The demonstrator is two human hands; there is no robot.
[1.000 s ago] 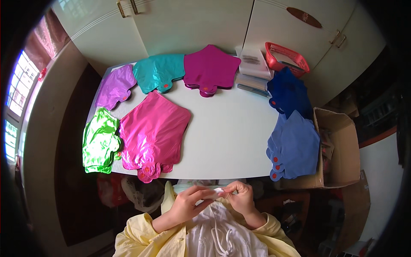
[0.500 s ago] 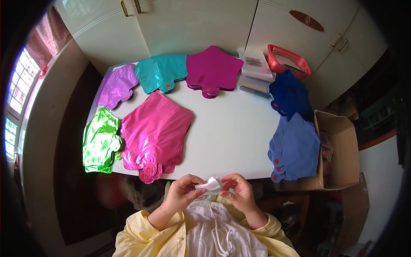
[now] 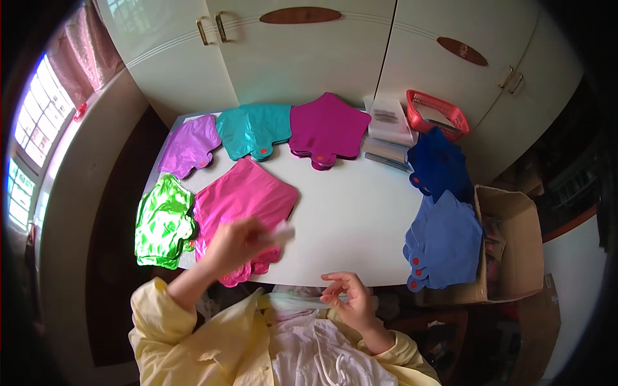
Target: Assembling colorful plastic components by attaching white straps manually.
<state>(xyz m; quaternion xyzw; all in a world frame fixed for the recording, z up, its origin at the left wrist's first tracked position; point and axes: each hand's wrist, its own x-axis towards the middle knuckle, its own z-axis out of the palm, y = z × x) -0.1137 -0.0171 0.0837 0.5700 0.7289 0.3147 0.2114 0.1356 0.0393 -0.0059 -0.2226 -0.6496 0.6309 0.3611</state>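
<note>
My left hand (image 3: 233,246), smeared by motion, is above the stack of shiny pink foil balloons (image 3: 248,193) on the left of the table. Its fingers are closed on a small white folded piece (image 3: 282,233), whose material I cannot make out. At the table's front edge, my right hand (image 3: 351,299) is empty, fingers bent and apart. Beside the pink stack lie bright green foil balloons (image 3: 161,222). Farther back are flat foil balloons in lilac (image 3: 188,145), teal (image 3: 254,128) and magenta (image 3: 329,125), several with red dots on their tabs.
Dark blue balloons (image 3: 439,161) and light blue balloons (image 3: 445,238) lie on the table's right side, next to an open cardboard box (image 3: 524,257). Behind them are a stack of clear plastic packets (image 3: 389,122) and a red basket (image 3: 418,100). Cabinet doors (image 3: 302,58) stand at the back.
My hands have parted. The left one has moved forward and left with the white piece; the right one has let go of it and stays near the table's edge. The view has tilted up.
</note>
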